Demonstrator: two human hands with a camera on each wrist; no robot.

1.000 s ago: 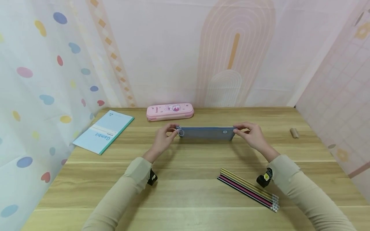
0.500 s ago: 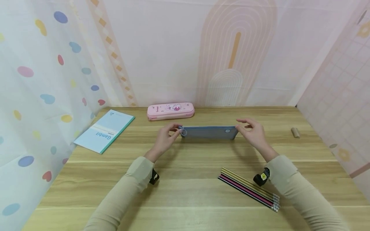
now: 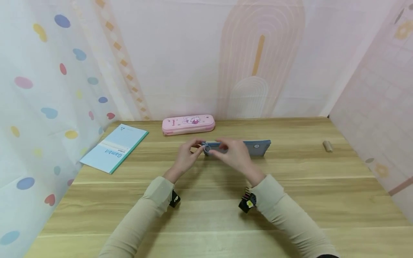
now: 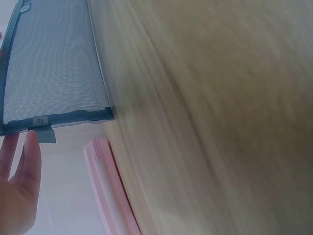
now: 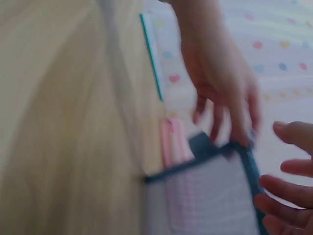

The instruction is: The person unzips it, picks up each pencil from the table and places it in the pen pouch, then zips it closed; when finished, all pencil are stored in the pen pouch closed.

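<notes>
A blue-grey mesh zip pouch [image 3: 257,148] stands on its long edge at mid-table. My left hand [image 3: 186,157] pinches its upper left corner, beside the zip pull ring [image 3: 207,148]. In the left wrist view, thumb and finger meet at the pouch's blue end trim, near a small tab [image 4: 46,135]. My right hand [image 3: 237,156] is in front of the pouch, its fingertips just right of the ring. In the right wrist view its fingers [image 5: 288,191] are spread beside the zip edge, with no hold visible. Part of the pouch is hidden behind this hand.
A pink bunny pencil case [image 3: 188,124] lies at the back. On the left is a pale blue notebook [image 3: 114,147]; far right, a small tan cylinder [image 3: 327,146]. Pencils [image 3: 247,190] are mostly hidden under the right forearm. Curtains stand behind and at both sides.
My right hand has let go of the pouch's right end and moved left along it toward the zip pull ring. The left hand keeps its pinch, and the right forearm now covers the pencils.
</notes>
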